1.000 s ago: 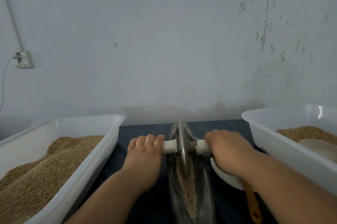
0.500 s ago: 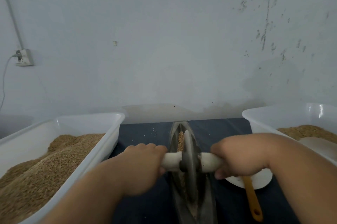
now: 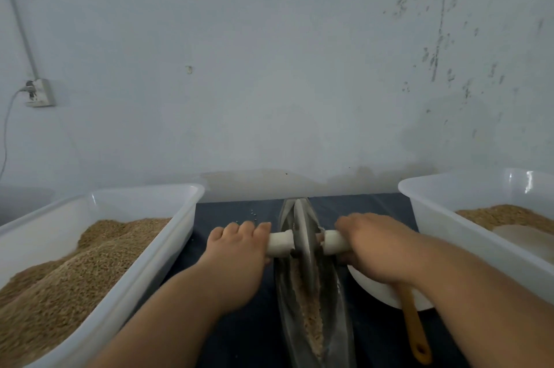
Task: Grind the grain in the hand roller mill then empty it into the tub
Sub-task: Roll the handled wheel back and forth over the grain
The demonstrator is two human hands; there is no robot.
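Observation:
A boat-shaped metal trough (image 3: pixel 341 319) of the hand roller mill lies lengthwise on the dark table, with crushed grain (image 3: pixel 308 316) along its bottom. A metal roller wheel (image 3: pixel 303 243) stands upright in the far half of the trough, on a white axle handle (image 3: pixel 280 243). My left hand (image 3: pixel 236 250) grips the left end of the handle. My right hand (image 3: pixel 370 243) grips the right end. A white tub (image 3: pixel 180 217) heaped with whole grain stands at the left. Another white tub (image 3: pixel 425 196) with finer grain stands at the right.
A white bowl (image 3: pixel 368 289) with a yellow-handled tool (image 3: pixel 415 328) sits between the trough and the right tub, partly under my right arm. A wall rises close behind the table. A socket (image 3: pixel 39 93) with a cable is on the wall at the left.
The wheel rolled toward me along the trough, then away again. It now stands at the far half, with both hands still on the handle.

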